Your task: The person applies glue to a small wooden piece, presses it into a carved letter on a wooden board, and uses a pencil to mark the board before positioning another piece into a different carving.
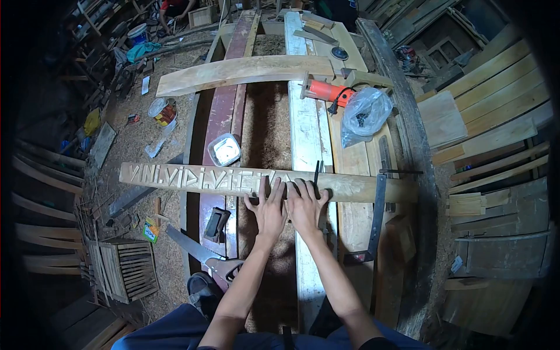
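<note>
A long wooden board [356, 188] with raised letters along its left part lies across the bench planks. My left hand [269, 210] rests on the board near the end of the lettering, its fingers spread over the front edge and face. Close beside it on the right, my right hand [304, 207] presses on the same board with fingers apart. Some of the letters are hidden under my fingers. A thin dark rod [317, 172] stands by the board just beyond my right hand. The plastic tub [224, 150] with white contents sits behind the board.
An orange power tool [329, 91] and a clear plastic bag [367, 111] lie at the back right. A handsaw [195, 245] and a dark block [217, 224] are at front left. A metal square [378, 216] crosses the board's right part. Another person [175, 11] is at the far left.
</note>
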The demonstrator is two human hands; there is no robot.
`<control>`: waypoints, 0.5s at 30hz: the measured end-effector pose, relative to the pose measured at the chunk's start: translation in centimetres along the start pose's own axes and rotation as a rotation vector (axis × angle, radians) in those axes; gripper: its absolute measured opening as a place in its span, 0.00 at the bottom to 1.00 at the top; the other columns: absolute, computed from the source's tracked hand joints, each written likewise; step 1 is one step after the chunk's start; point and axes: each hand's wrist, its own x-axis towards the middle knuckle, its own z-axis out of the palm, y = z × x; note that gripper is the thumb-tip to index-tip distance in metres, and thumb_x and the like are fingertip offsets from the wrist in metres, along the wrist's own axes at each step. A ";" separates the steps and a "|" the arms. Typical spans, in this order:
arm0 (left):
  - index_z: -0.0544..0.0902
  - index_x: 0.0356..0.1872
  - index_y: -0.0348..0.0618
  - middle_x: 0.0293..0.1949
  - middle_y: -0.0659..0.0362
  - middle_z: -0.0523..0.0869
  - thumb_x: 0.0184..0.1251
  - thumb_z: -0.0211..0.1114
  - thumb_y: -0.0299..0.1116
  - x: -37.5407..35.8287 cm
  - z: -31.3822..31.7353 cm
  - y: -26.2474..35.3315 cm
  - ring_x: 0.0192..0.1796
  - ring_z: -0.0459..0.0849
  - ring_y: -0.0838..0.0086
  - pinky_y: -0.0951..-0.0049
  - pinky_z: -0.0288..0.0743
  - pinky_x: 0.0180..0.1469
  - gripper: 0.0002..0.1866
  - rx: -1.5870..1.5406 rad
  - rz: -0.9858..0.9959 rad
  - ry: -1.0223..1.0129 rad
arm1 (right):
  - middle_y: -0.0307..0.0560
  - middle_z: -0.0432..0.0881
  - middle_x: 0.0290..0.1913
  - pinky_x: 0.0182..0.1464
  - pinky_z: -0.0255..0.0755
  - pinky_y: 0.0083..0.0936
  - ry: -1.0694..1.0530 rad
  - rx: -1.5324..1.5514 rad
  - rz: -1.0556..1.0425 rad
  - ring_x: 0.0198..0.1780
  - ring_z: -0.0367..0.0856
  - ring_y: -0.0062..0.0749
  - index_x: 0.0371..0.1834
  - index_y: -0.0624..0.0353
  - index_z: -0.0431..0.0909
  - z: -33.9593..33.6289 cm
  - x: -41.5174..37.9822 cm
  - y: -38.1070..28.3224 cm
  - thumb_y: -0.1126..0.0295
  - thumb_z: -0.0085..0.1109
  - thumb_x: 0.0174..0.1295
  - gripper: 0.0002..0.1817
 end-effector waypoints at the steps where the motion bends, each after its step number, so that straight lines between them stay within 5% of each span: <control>1: 0.78 0.72 0.55 0.80 0.66 0.72 0.63 0.66 0.33 0.1 -0.1 0.0 0.87 0.51 0.59 0.25 0.26 0.76 0.32 -0.001 -0.003 -0.010 | 0.41 0.80 0.66 0.71 0.50 0.62 -0.001 0.014 -0.005 0.71 0.71 0.36 0.62 0.51 0.84 -0.1 0.0 0.1 0.65 0.60 0.68 0.20; 15: 0.78 0.72 0.53 0.79 0.65 0.73 0.69 0.63 0.38 -0.1 -0.1 0.0 0.85 0.54 0.57 0.24 0.30 0.75 0.28 0.052 0.015 0.005 | 0.43 0.80 0.66 0.69 0.51 0.61 -0.005 0.044 0.006 0.71 0.71 0.37 0.62 0.50 0.84 0.4 0.0 0.1 0.65 0.62 0.66 0.20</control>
